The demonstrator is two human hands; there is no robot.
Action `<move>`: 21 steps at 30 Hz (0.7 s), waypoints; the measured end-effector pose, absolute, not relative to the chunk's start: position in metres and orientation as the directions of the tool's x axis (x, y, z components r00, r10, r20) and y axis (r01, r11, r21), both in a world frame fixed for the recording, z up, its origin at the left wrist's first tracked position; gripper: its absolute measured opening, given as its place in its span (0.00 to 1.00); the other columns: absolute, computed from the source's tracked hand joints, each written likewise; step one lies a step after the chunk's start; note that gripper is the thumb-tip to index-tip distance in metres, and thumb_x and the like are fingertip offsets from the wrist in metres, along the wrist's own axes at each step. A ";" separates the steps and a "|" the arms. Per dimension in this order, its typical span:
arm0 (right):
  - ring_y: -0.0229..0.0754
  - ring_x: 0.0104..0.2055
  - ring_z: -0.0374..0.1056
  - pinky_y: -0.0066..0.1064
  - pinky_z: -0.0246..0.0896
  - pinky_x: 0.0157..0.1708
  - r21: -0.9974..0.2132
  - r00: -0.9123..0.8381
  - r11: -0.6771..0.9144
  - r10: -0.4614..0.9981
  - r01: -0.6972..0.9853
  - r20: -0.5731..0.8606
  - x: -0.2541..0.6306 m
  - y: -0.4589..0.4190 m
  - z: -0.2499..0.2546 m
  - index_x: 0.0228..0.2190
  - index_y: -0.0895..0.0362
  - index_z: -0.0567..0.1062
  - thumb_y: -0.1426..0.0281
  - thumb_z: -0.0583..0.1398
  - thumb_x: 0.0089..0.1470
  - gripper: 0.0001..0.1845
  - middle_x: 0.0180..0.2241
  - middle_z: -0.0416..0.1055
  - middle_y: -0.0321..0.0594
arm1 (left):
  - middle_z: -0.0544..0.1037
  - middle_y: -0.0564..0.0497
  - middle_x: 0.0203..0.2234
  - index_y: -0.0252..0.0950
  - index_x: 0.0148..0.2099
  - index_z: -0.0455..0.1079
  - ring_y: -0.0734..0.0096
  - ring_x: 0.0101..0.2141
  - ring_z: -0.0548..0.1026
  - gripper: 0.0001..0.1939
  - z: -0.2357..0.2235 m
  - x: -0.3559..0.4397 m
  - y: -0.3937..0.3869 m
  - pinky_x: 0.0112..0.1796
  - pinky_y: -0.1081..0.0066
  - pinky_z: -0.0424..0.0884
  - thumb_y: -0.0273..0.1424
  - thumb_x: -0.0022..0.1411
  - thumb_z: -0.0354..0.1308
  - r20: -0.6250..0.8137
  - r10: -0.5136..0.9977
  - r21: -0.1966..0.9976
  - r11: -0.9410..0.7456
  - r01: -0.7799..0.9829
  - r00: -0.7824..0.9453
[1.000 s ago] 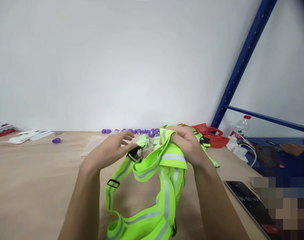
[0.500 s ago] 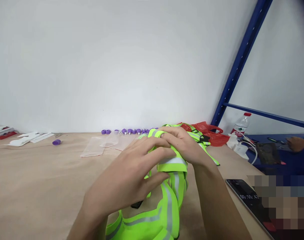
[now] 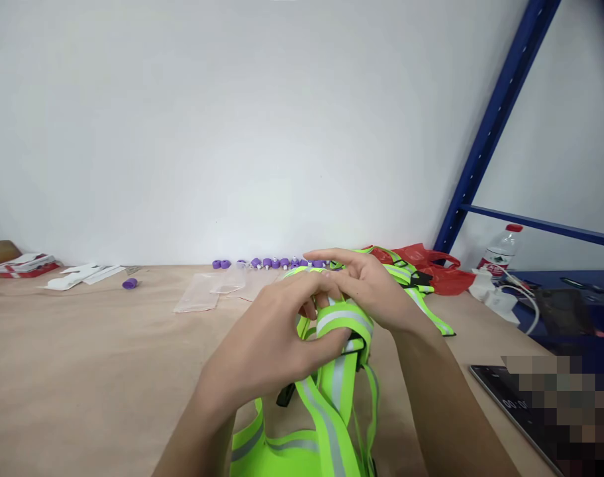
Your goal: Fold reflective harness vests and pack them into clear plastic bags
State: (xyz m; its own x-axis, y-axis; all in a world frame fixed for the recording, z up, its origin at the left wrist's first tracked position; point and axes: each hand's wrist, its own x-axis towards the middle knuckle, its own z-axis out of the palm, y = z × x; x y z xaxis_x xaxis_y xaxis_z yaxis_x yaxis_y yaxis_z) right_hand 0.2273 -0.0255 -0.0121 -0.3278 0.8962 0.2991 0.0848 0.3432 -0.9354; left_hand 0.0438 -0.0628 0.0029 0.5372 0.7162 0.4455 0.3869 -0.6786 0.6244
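Faced a broad, pale wall [image 3: 262, 132] across the back. Worked above a brown-covered table [image 3: 108, 371], in front of that wall. Saw a blue metal frame [image 3: 501, 112] slanting up at the right. Had the yellow-green reflective straps [image 3: 336, 384] in front, near the middle of the table, bunched and wound at the top, with loose loops hanging below toward the near edge of the view. Pinched the wound part with the left hand [image 3: 277, 338], thumb against the near side and fingers curled over the top, in a medium-wide grip around the folded band. Laid the right hand [image 3: 371, 285] over the far side of the same bundle, index finger stretched out; could not tell how tightly, with the thumb and lower fingers mostly hidden. Noticed a black piece, probably a buckle [image 3: 285, 395], partly hidden beneath the left hand.

Saw more reflective straps [image 3: 428, 311] beyond the right hand, beside a crumpled red bag [image 3: 451, 278]. Spotted a phone [image 3: 510, 411] at the lower right, partly masked by a pixelated patch, and a red-capped bottle [image 3: 501, 255] farther back. Found clear plastic bags [image 3: 197, 295] beyond the left hand, white pieces [image 3: 73, 277] farther left, purple parts [image 3: 267, 263] lined along the wall, and a lone purple cap [image 3: 130, 283] near the white pieces.
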 end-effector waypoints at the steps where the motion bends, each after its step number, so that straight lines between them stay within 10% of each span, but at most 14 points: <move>1: 0.31 0.16 0.50 0.23 0.41 0.15 -0.931 -0.311 0.358 0.895 0.073 0.320 0.227 -0.024 -0.013 0.51 0.59 0.76 0.61 0.62 0.57 0.23 0.16 0.60 0.28 | 0.75 0.56 0.35 0.42 0.43 0.70 0.70 0.36 0.73 0.10 0.002 0.044 -0.061 0.40 0.69 0.71 0.26 0.58 0.60 0.436 0.732 0.649 -0.658 0.381 0.523; 8: 0.41 0.37 0.74 0.30 0.70 0.35 -0.896 -0.189 0.444 0.881 0.018 0.433 0.221 -0.026 -0.014 0.52 0.56 0.73 0.58 0.63 0.57 0.24 0.35 0.76 0.40 | 0.71 0.56 0.31 0.39 0.37 0.66 0.73 0.33 0.72 0.07 0.000 0.037 -0.041 0.30 0.75 0.71 0.31 0.59 0.62 0.478 0.841 0.790 -0.538 0.294 0.254; 13: 0.46 0.49 0.73 0.36 0.72 0.44 -0.874 -0.205 0.448 0.888 0.186 0.412 0.211 -0.029 -0.017 0.54 0.52 0.71 0.60 0.66 0.53 0.27 0.54 0.71 0.47 | 0.67 0.57 0.28 0.37 0.34 0.66 0.75 0.28 0.71 0.11 0.000 0.029 -0.027 0.25 0.77 0.74 0.36 0.57 0.65 0.533 0.846 0.826 -0.527 0.198 0.025; 21: 0.39 0.27 0.69 0.29 0.57 0.26 -0.686 -0.409 0.399 0.898 0.608 0.161 0.200 -0.036 -0.016 0.24 0.56 0.76 0.56 0.62 0.58 0.19 0.24 0.74 0.37 | 0.68 0.58 0.23 0.37 0.35 0.66 0.69 0.26 0.78 0.12 -0.004 0.022 -0.015 0.28 0.68 0.79 0.36 0.57 0.66 0.583 0.804 0.813 -0.574 0.099 -0.120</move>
